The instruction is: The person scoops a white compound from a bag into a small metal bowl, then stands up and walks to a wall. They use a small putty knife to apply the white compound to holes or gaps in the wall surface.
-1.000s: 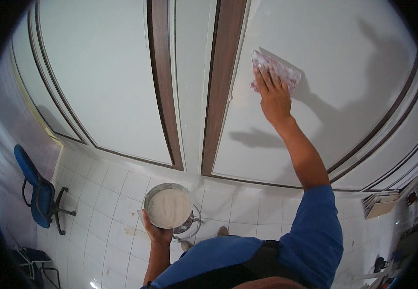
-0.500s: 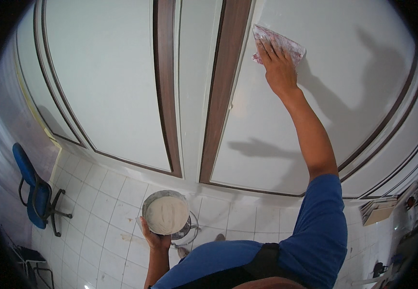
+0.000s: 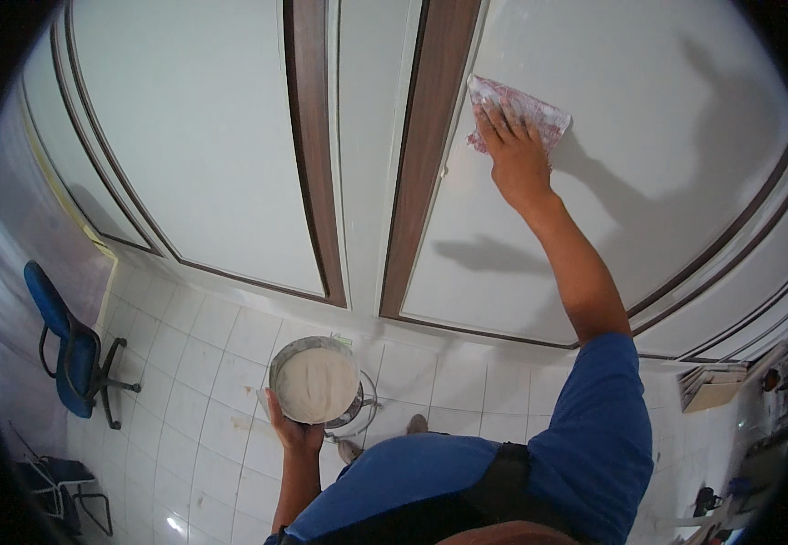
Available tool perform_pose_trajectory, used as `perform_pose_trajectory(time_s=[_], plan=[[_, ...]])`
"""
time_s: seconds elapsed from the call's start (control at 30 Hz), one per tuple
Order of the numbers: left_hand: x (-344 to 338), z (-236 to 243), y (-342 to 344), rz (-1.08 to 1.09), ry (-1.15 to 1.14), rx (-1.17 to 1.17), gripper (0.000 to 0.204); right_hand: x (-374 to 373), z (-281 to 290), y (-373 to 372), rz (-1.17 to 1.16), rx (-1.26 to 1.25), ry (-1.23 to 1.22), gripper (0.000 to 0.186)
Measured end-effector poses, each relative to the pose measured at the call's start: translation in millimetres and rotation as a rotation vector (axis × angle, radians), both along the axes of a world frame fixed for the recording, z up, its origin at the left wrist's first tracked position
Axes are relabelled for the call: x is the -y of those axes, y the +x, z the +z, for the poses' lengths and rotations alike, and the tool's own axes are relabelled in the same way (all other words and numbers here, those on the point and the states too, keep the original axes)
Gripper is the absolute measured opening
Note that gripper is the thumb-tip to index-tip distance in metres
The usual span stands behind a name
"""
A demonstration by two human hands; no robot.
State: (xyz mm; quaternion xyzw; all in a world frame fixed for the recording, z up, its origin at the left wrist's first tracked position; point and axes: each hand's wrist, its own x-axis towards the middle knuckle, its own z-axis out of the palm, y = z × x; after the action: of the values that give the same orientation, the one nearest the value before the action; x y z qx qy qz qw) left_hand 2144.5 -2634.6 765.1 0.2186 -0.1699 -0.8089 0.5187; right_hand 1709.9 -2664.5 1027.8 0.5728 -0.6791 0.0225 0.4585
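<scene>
On the white panel in front of me, my right hand (image 3: 518,150) lies spread over a red-and-white sheet (image 3: 550,118), pressing it flat near the brown trim (image 3: 426,136). The sheet looks like a cloth or worn sanding paper; I cannot tell which. Its edge is ragged and pale dust coats it and my fingers. Lower down, my left hand (image 3: 296,429) supports a round grey tub (image 3: 278,359) by its near left side. Smooth off-white paste (image 3: 318,386) with a few shallow ridges fills it. Some of the left fingers are hidden under the tub.
Below the panels (image 3: 203,136) runs a white tiled floor (image 3: 208,381). A blue swivel chair (image 3: 71,359) stands at the left, with dark metal-framed furniture (image 3: 58,486) nearer. Behind the tub shows a round stool-like frame (image 3: 362,418). Boards (image 3: 712,389) lean at the right.
My right hand has slid down the panel with the sheet, staying close to the brown trim. The view has tilted a little lower. The left hand still supports the tub.
</scene>
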Motion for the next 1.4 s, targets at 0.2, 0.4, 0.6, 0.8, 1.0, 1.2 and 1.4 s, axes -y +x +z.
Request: perform_pose_trajectory(time_s=[0.2, 0.4, 0.6, 0.8, 1.0, 1.2, 1.4], plan=[[2, -7, -1, -0.039, -0.016, -0.002, 0.067, 0, -74, 9, 0.05, 0.116, 0.026, 0.065], [4, -16, 0, -0.036, -0.019, 0.023, 0.068, 2, -143, 9, 0.053, 0.183, 0.081, 0.062], [8, -22, -1, -0.039, -0.004, 0.058, 0.068, 5, -185, 4, 0.043, 0.186, 0.132, 0.061], [11, -19, -3, -0.05, 0.001, 0.08, 0.068, 5, -198, 1, 0.065, 0.183, 0.164, 0.06], [12, -10, -6, -0.037, 0.006, 0.119, 0.069, 11, -223, -13, 0.08, 0.129, 0.153, 0.056], [13, -17, -9, -0.013, 0.039, 0.146, 0.07, 25, -275, -33, 0.174, 0.083, 0.034, 0.049], [12, -13, -13, -0.019, 0.013, 0.175, 0.071, 14, -323, -41, 0.11, -0.016, 0.166, 0.048]])
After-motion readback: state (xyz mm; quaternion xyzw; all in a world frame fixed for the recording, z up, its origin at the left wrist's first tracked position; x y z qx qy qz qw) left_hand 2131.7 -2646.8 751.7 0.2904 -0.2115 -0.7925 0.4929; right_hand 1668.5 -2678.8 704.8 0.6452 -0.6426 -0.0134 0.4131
